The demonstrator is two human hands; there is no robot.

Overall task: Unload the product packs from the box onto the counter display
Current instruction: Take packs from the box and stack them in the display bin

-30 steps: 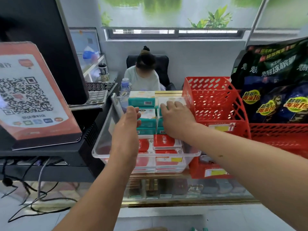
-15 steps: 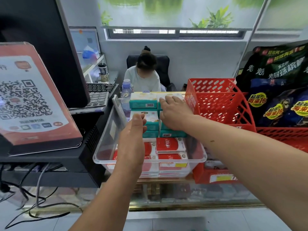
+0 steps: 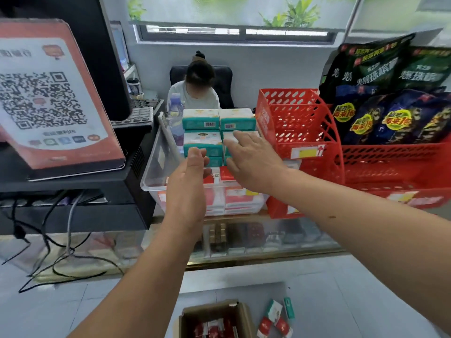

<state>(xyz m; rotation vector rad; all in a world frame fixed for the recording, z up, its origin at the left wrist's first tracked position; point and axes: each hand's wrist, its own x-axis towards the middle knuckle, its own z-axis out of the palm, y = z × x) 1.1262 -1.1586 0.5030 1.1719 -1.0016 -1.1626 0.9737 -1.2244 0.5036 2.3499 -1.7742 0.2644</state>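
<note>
**First voice:** While both your arms reach forward over the glass counter (image 3: 280,236), your hands meet at a clear tray (image 3: 156,167) standing on it. Your left hand (image 3: 186,184) is open, fingers straight and thumb raised, holding nothing. Its fingertips are at the front of the teal packs (image 3: 201,118) stacked in the tray.

**Second voice:** Your right hand (image 3: 251,158) is open too, fingers spread flat over the right-hand column of that stack. Whether it presses down or only hovers, I cannot tell. With one hand at each column, you seem to be squaring the stack so it stands even and faces the customer.

**First voice:** Under your wrists, nearer to you, red packs (image 3: 240,200) fill the front of the same tray. They sit lower, so the teal ones show behind them.

**Second voice:** Just right of your right hand stands a red basket (image 3: 300,123), close against the tray.

**First voice:** Below your forearms, on the floor, the cardboard box (image 3: 210,307) sits open with boxed packs (image 3: 212,325) inside. A few loose packs (image 3: 274,318) lie just to its right.

**Second voice:** By my reckoning the unloading is only partly done, and your next reach is down there.
</note>
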